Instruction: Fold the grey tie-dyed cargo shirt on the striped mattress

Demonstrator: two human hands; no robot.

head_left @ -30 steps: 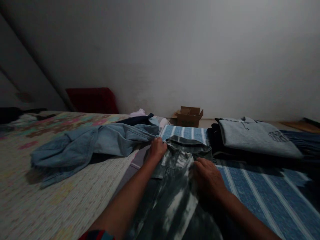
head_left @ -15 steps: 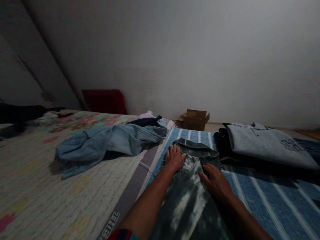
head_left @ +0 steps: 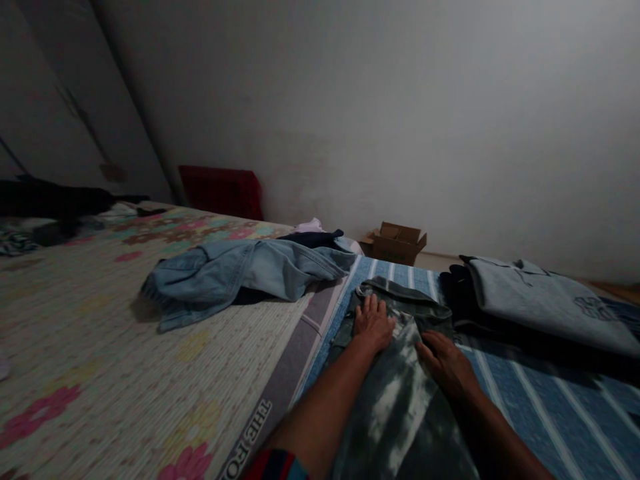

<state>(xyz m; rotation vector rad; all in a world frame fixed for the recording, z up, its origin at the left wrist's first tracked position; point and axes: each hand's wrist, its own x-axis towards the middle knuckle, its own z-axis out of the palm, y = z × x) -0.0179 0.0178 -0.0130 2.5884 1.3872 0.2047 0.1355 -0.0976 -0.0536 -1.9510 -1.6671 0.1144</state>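
Observation:
Dark green and white tie-dye trousers (head_left: 400, 407) lie lengthwise before me, waistband at the far end. My left hand (head_left: 374, 325) rests on them just below the waistband, palm down with fingers extended. On their right edge lies my right hand (head_left: 447, 363), thumb apart from the fingers; its fingertips are partly dim, and no grip on the cloth shows. Beneath the trousers is a blue, white-striped cloth (head_left: 505, 380).
To the left, a crumpled light-blue denim garment (head_left: 250, 267) lies on a floral sheet (head_left: 200, 360). A folded grey garment (head_left: 545, 300) tops a dark stack at right. Beyond are a cardboard box (head_left: 397, 250), a red object (head_left: 220, 192) and the wall.
My view has turned slightly left, so most things appear further right. My left hand has slid a little rightward over the trousers. The right hand stays at their right edge.

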